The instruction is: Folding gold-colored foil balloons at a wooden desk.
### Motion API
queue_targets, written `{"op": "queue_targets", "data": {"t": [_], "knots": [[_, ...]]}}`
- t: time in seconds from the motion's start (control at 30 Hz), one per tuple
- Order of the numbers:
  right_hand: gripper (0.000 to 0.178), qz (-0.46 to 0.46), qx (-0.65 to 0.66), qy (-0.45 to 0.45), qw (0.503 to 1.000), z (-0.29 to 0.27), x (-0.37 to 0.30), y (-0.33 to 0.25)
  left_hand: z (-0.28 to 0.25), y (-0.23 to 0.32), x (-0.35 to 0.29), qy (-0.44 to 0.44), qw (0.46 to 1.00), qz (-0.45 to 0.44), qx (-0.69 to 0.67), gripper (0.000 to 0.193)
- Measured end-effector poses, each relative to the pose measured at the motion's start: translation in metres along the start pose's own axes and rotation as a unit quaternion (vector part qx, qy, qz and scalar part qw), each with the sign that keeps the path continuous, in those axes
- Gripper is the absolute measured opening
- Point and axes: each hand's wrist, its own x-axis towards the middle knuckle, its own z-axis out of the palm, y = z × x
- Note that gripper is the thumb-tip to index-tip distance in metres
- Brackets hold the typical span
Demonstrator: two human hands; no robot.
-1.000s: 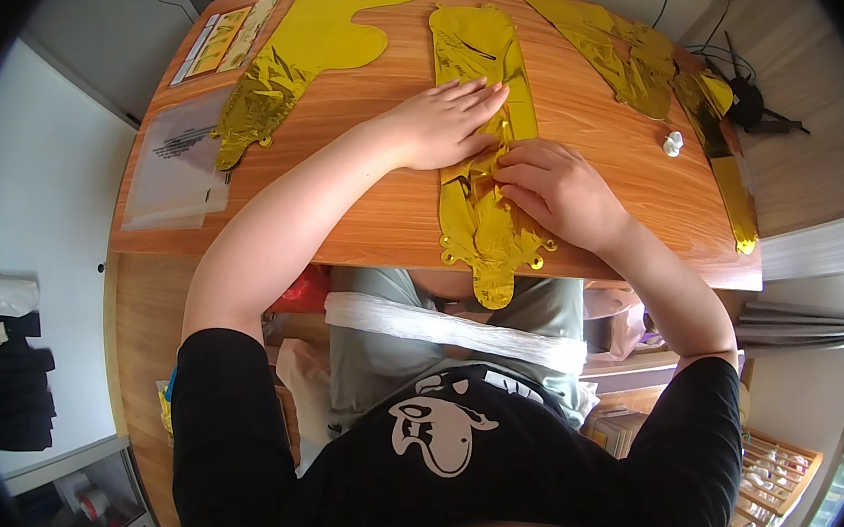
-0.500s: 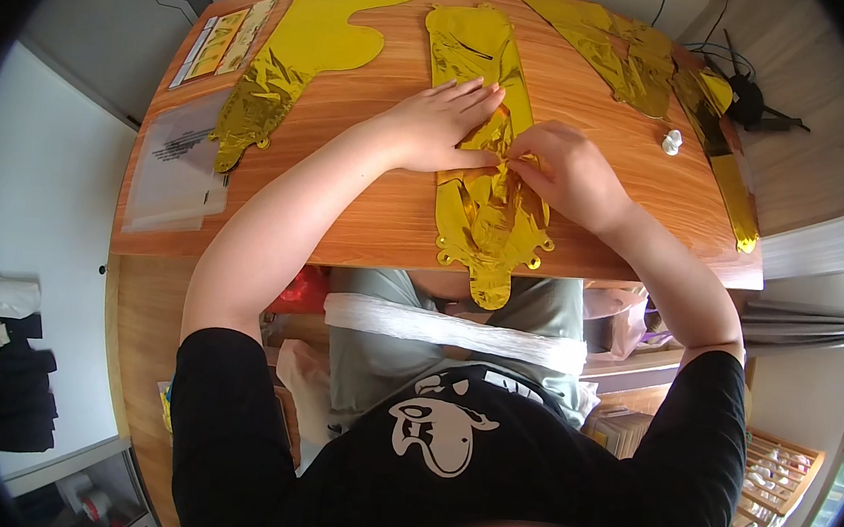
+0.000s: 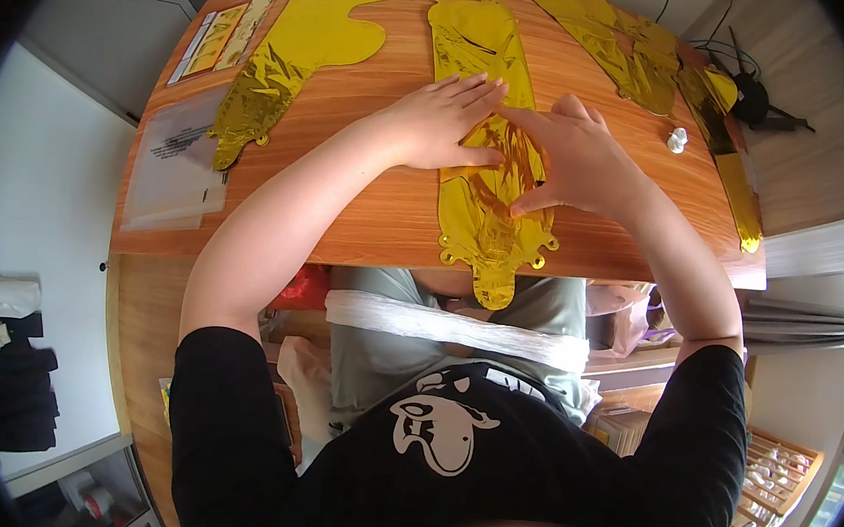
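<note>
A flat gold foil balloon (image 3: 471, 42) lies lengthwise in front of me, its near end hanging over the table's front edge. Creases run across its middle, and small tabs stick out near the bottom. My left hand (image 3: 444, 125) rests flat on its left side, fingers stretched toward the far right and thumb apart. On the right side, my right hand (image 3: 591, 163) has thumb and fingers spread wide over the foil, the thumb tip touching or just above it. Nothing shows in either hand.
Another gold foil balloon (image 3: 328, 19) lies at the far left, beside a printed card (image 3: 223, 40) and a clear plastic sleeve (image 3: 174, 172). More gold foil (image 3: 602, 43) stretches along the far right. Nearby are a small white lump (image 3: 677, 139) and a black device with cables (image 3: 753, 97).
My right hand has let go of its pinch on the foil's middle and spread its fingers. The left hand stays almost where it was.
</note>
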Motion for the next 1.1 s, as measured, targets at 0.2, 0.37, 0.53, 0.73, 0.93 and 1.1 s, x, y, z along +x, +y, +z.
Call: {"op": "queue_targets", "data": {"t": [0.2,0.37,0.53,0.73,0.93,1.1], "knots": [[0.133,-0.008,-0.034,-0.046,0.998,-0.001,0.003,-0.003,0.003,-0.001,0.001,0.011,1.0,0.006,-0.001,0.099],[0.139,-0.012,-0.038,-0.074,0.996,-0.004,0.0,-0.011,0.008,-0.004,0.001,0.022,1.0,0.015,0.007,0.098],[0.108,-0.052,0.036,0.02,0.998,0.011,-0.011,0.005,0.006,-0.006,0.001,-0.009,1.0,0.008,0.018,0.106],[0.039,-0.182,-0.01,0.128,0.975,0.019,-0.029,0.048,0.001,0.001,0.001,-0.01,0.999,0.002,0.031,0.098],[0.036,-0.229,-0.049,0.133,0.963,0.031,-0.032,0.056,0.013,-0.014,0.004,-0.006,0.999,0.026,0.043,0.106],[0.039,-0.224,-0.043,0.135,0.964,0.033,-0.038,0.06,0.012,-0.012,0.006,-0.01,0.998,0.032,0.045,0.104]]}}
